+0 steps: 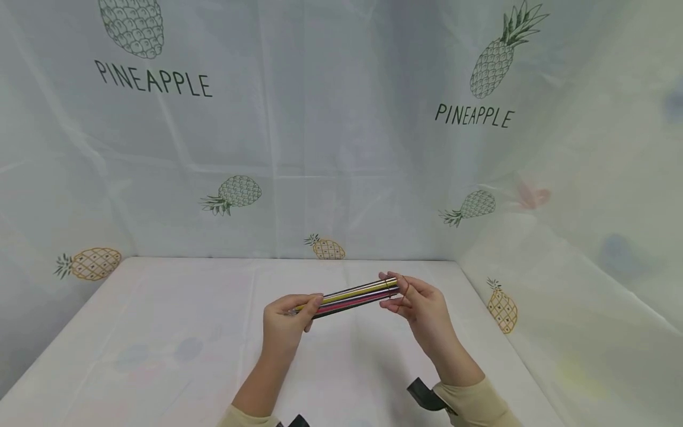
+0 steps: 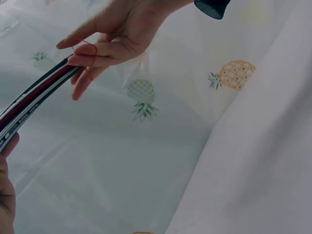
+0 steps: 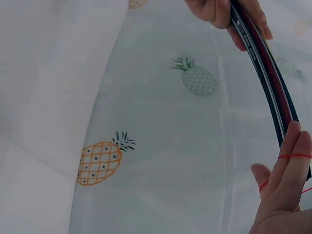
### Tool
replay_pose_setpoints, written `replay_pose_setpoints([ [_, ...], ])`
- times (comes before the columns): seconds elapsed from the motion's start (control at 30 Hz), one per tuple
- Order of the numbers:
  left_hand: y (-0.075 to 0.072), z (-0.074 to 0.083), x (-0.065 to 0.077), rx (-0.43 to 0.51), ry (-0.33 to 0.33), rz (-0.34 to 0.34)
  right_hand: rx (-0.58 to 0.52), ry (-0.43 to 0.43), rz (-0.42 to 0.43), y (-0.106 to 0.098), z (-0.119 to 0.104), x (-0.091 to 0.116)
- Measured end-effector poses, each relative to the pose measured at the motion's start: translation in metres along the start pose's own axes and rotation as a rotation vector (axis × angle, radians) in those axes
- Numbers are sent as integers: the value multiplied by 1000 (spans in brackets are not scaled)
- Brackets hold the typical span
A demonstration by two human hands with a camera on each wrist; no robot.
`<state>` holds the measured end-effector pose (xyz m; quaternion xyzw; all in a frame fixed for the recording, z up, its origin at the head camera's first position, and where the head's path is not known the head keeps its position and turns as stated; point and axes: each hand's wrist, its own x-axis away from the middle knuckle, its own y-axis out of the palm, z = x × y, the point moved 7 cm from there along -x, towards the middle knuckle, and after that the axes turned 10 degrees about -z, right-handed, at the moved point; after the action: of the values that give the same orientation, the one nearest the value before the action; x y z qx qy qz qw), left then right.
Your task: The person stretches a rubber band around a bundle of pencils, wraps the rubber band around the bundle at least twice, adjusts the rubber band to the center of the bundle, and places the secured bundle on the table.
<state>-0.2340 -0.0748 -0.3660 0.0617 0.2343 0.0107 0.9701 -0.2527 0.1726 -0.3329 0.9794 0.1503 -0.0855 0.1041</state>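
Note:
A bundle of pencils (image 1: pixel 354 298), striped in yellow, red, black and silver, is held above the table, tilted slightly up to the right. My left hand (image 1: pixel 285 320) grips its left end, thumb on the near side. At the other end is my right hand (image 1: pixel 431 317), its fingers spread and fairly straight. A thin red rubber band (image 3: pixel 292 156) is looped round those fingers and stretched by them. In the left wrist view, the right fingertips touch or nearly touch the pencil ends (image 2: pixel 63 68). Whether the band encircles the pencils is hard to tell.
A white cloth-covered table (image 1: pixel 176 332) lies under both hands. Behind it and on the sides hangs a pale curtain (image 1: pixel 341 118) printed with pineapples. Dark straps (image 1: pixel 427 396) sit at the cuffs of the beige sleeves (image 1: pixel 475 406).

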Motion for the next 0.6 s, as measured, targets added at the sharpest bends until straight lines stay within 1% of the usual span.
replay_pose_setpoints([
  [0.07,1,1,-1,-9,-6,-45,-7,0,-40,1,0,0],
  [0.17,1,3,-3,-30,-8,-118,6,11,-72,1,1,2],
  [0.33,-3,9,-5,-62,2,-210,125,68,-123,0,5,4],
  [0.43,-4,11,-5,-59,8,-250,167,89,-163,1,6,6],
  [0.5,-5,13,-5,-53,11,-271,163,95,-176,1,6,7],
  [0.6,-6,15,-5,-59,6,-282,142,90,-172,3,6,9],
])
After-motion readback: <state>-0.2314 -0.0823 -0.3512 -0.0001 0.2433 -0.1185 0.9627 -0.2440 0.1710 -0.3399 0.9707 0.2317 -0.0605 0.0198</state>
